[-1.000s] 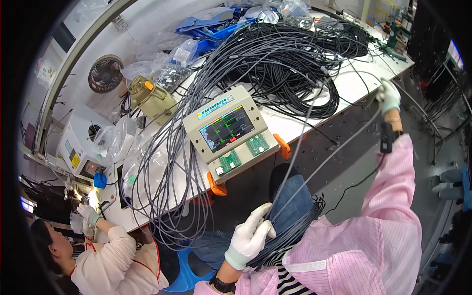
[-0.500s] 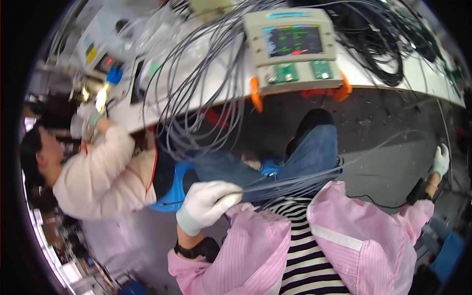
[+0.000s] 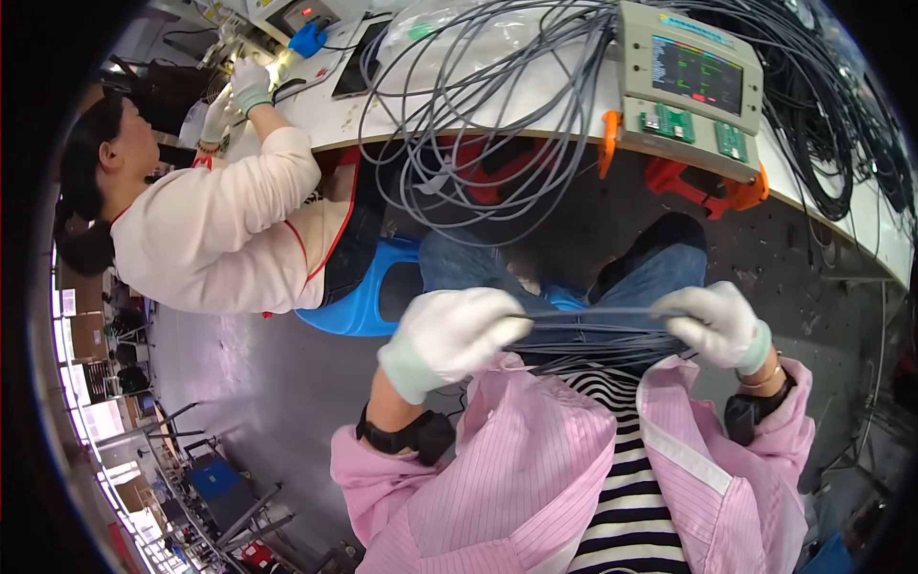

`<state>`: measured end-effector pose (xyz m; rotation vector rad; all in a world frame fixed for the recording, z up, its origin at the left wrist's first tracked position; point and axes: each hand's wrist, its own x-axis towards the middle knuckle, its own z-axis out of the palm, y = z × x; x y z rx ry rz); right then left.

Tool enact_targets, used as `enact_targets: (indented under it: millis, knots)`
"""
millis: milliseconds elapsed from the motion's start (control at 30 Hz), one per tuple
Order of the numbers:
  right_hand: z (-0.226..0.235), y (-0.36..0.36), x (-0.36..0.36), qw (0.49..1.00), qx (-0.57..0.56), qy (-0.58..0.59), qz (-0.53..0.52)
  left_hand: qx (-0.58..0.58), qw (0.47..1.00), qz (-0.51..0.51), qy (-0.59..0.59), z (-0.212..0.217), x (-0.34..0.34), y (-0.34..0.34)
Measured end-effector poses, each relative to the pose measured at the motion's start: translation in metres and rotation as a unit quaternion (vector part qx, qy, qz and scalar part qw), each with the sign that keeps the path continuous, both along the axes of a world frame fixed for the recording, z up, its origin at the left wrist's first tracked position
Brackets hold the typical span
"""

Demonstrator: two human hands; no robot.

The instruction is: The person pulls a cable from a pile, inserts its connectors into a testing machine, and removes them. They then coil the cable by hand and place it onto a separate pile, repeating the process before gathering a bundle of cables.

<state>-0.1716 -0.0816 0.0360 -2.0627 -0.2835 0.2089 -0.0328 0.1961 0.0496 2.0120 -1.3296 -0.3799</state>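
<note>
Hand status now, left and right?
Left hand: closed, holding grey cable.
Right hand: closed, holding grey cable too, slightly motion-blurred.

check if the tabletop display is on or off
On: the display is lit, with green and red marks on a dark background.
</note>
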Motion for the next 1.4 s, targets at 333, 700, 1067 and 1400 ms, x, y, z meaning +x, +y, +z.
enact_targets:
  millis: [333, 700, 1067, 1400]
  knots:
    - [-0.050, 0.009, 0.022, 0.982, -0.182, -0.046, -0.001, 0.074, 0.996, 0.024, -0.043, -0.008, 0.012, 0.003]
    - [-0.052, 0.052, 0.050, 0.986, 0.098, -0.094, -0.096, 0.021, 0.993, 0.108, 0.043, 0.001, 0.044, -0.001]
    - [-0.057, 0.037, 0.048, 0.938, 0.276, 0.140, -0.154, -0.301, 0.857, 0.200, 0.367, -0.013, 0.035, 0.037]
    - [-0.113, 0.033, 0.018, 0.955, 0.189, 0.174, -0.145, -0.434, 0.758, 0.115, 0.473, -0.037, 0.026, -0.047]
